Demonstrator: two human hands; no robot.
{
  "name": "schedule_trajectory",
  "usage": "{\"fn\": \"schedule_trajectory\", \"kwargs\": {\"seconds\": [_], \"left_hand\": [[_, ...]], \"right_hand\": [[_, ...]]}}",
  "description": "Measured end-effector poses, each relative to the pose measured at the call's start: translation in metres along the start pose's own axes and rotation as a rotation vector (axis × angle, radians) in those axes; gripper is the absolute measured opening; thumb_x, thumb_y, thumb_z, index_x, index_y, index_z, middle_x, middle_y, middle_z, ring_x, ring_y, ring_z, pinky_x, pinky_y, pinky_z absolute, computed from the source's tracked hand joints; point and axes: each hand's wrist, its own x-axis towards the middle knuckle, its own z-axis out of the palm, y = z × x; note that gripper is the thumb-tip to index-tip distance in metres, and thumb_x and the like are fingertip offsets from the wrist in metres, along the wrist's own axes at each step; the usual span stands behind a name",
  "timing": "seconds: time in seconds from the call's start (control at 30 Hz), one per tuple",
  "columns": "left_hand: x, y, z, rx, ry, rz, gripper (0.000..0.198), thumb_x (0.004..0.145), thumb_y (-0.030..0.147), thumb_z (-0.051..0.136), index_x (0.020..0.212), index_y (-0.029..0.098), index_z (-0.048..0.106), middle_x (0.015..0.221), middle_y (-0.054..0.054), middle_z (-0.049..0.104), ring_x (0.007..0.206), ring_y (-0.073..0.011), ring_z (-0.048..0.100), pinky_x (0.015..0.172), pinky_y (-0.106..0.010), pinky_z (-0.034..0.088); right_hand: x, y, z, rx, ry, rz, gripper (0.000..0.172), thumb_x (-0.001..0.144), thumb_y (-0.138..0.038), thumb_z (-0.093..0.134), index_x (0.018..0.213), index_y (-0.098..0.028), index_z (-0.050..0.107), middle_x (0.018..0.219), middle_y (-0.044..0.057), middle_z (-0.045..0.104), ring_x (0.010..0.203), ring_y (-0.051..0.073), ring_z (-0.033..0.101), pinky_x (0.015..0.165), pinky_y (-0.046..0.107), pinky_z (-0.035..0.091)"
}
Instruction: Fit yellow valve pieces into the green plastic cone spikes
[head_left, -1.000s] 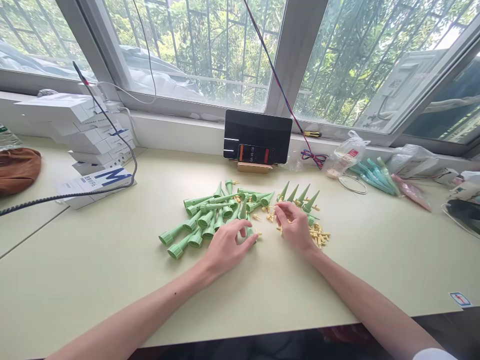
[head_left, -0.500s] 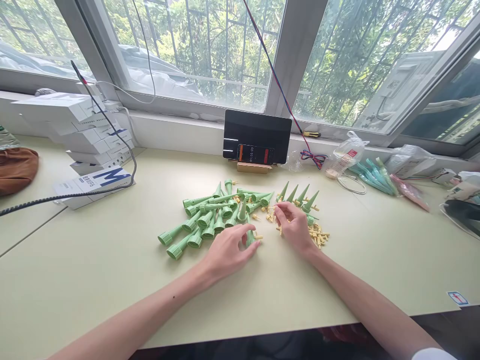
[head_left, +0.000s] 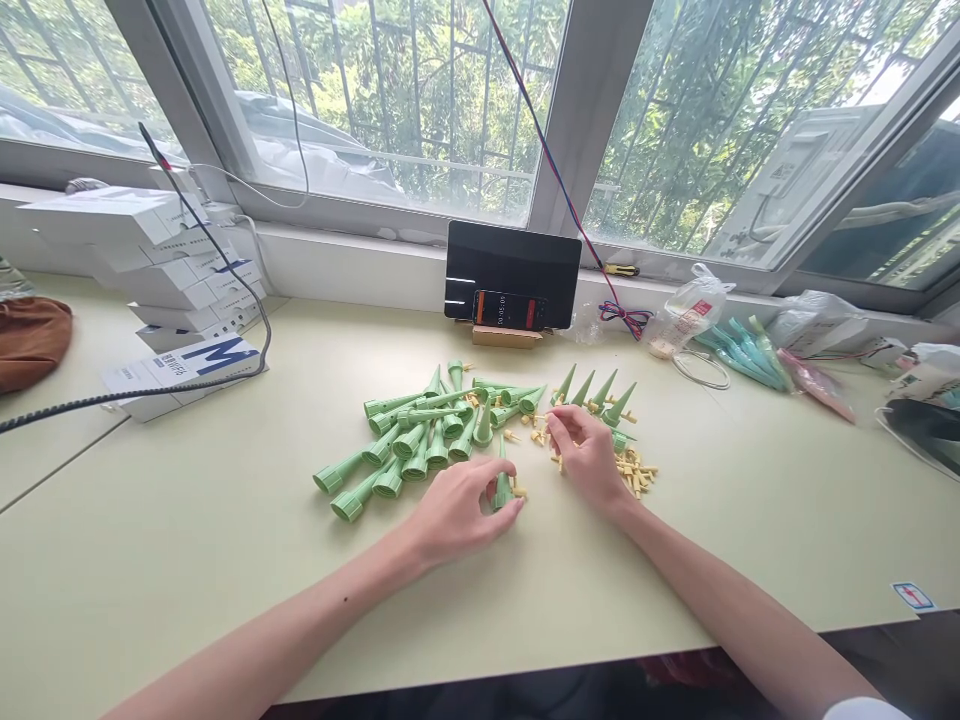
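My left hand curls its thumb and fingers around a green plastic spike, which stands point up on the table with a small yellow fitting sticking out of its side. The fingers hide part of the spike. Further right, my right hand pinches a small yellow plastic piece between thumb and forefinger. Beneath and beside that hand lies a pile of yellow fittings. To the left of my hands, many green spikes lie heaped with their wide ends facing me.
Several green spikes stand upright behind my right hand. At the back, a tablet leans near the window with a phone in front. White boxes are stacked on the left; plastic bags lie at the back right.
The spike at my left hand has shifted slightly towards me, and my fingers have closed in around it. My right hand stays almost in place, still pinching the yellow piece.
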Motion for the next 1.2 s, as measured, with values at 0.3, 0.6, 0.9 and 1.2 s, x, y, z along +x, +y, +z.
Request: {"fn": "schedule_trajectory", "kwargs": {"seconds": [0.3,0.6,0.9,1.2], "left_hand": [[-0.001,-0.005,0.003,-0.076,0.024,0.061,0.03,0.084,0.029,0.061,0.114,0.025,0.062,0.092,-0.001,0.065,0.059,-0.0116,0.054,0.06,-0.024,0.045],[0.0,-0.004,0.002,-0.15,0.149,0.099,0.028,0.093,0.024,0.054,0.12,0.026,0.055,0.1,-0.004,0.059,0.075,-0.0127,0.059,0.057,-0.02,0.05],[0.004,-0.001,-0.003,-0.271,0.417,-0.023,0.028,0.091,0.025,0.058,0.119,0.025,0.052,0.112,-0.006,0.061,0.09,-0.0158,0.06,0.064,-0.022,0.057],[0.004,-0.001,-0.004,-0.264,0.394,-0.072,0.027,0.091,0.024,0.057,0.118,0.025,0.054,0.116,-0.006,0.06,0.089,-0.0156,0.059,0.064,-0.022,0.056]], "right_hand": [[-0.001,-0.001,0.0,0.011,0.014,-0.002,0.024,0.092,-0.042,0.058,0.093,-0.019,0.063,0.076,0.003,0.065,0.063,0.016,0.06,0.055,0.026,0.052],[-0.001,-0.003,-0.001,-0.005,0.012,-0.03,0.021,0.093,-0.039,0.058,0.093,-0.019,0.065,0.077,0.003,0.065,0.064,0.016,0.061,0.059,0.027,0.053],[-0.009,-0.01,0.002,0.04,-0.063,-0.089,0.018,0.092,-0.036,0.06,0.096,-0.02,0.067,0.084,0.005,0.067,0.067,0.016,0.063,0.062,0.03,0.057],[-0.014,-0.015,0.004,0.061,-0.093,-0.17,0.011,0.091,-0.03,0.061,0.098,-0.021,0.065,0.087,0.004,0.066,0.069,0.015,0.063,0.065,0.031,0.058]]}}
